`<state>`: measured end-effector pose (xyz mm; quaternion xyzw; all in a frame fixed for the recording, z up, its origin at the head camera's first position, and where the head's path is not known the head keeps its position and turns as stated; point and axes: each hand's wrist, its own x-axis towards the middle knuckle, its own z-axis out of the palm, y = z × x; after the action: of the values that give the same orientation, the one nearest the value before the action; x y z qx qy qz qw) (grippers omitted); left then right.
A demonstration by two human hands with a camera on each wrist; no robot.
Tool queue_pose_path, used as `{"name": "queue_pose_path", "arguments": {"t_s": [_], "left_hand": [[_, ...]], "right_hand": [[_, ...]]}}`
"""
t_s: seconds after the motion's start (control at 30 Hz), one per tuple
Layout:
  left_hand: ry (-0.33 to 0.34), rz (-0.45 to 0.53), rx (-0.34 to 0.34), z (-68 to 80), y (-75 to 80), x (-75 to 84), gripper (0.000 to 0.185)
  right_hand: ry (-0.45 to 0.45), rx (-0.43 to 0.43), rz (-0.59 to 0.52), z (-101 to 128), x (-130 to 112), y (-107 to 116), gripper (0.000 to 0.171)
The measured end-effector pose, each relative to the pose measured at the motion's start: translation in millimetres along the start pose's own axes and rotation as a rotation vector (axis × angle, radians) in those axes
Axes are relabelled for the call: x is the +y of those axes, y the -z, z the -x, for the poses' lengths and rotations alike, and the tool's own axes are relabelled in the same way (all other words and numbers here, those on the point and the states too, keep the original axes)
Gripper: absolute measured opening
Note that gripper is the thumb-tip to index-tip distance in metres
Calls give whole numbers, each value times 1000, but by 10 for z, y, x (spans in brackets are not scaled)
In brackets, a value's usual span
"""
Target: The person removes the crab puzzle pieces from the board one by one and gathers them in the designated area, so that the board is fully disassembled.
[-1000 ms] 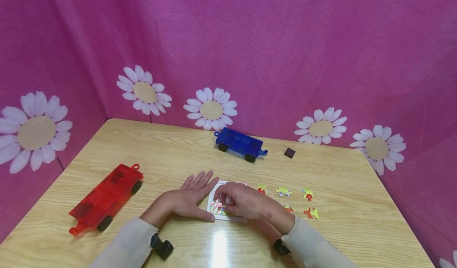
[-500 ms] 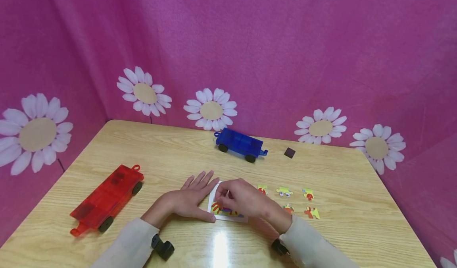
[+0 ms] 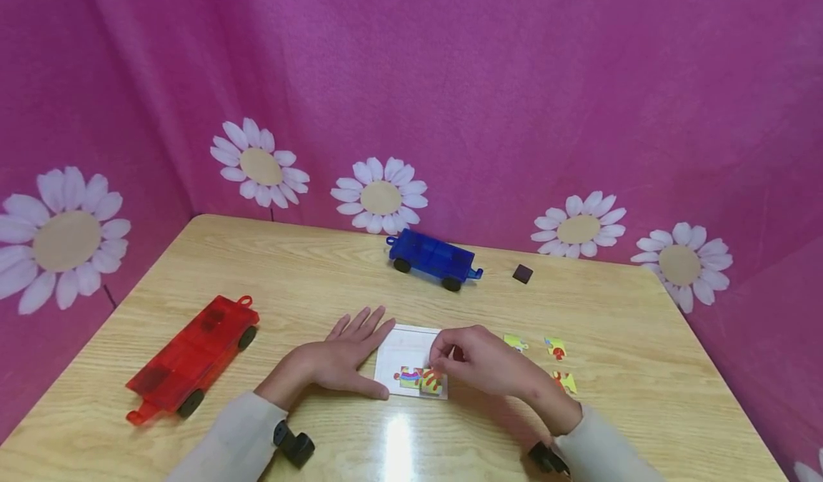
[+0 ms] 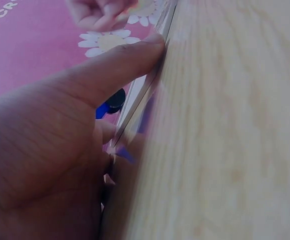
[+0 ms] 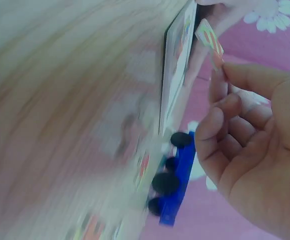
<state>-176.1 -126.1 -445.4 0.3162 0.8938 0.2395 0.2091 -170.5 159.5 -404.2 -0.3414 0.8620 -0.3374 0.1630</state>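
Note:
My right hand (image 3: 485, 360) pinches a puzzle piece (image 3: 431, 381) with red and yellow stripes between thumb and forefinger. The right wrist view shows this piece raised off the white puzzle board (image 5: 173, 75), with the other fingers curled in. In the head view the piece hangs over the board's lower right part. Another puzzle piece (image 3: 408, 377), with purple, yellow and red on it, lies on the board (image 3: 401, 343) just left of it. My left hand (image 3: 343, 357) rests flat with spread fingers at the board's left edge, its thumb touching the lower left corner.
Right of the board lie loose puzzle pieces (image 3: 555, 347), some partly hidden by my right hand and arm. A blue toy wagon (image 3: 432, 255) and a small dark square (image 3: 523, 273) are at the back. A red toy wagon (image 3: 196, 353) stands at the left.
My right hand has lifted the striped puzzle piece from the board's lower left and moved it to the right, uncovering most of the white board. My left hand has stayed in place.

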Motion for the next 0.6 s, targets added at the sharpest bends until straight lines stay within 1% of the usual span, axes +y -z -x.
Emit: {"name": "queue_pose_path", "arguments": {"t_s": [0.2,0.33,0.47,0.6], "left_hand": [[7,-1,-2,-6,-16,-3,112],[12,-3,-2,-6,-10,6,112],[10,-3,-2,-11,-10,-1,112],[10,-3,0,-14,-14,-9,112]], "right_hand": [[-37,-48,7,318,85,129,11],[-64,-83,31,484,134,162,14],[-72,-127,6,593,176,130,14],[-67,-148,-25,646,215,89,13]]}}
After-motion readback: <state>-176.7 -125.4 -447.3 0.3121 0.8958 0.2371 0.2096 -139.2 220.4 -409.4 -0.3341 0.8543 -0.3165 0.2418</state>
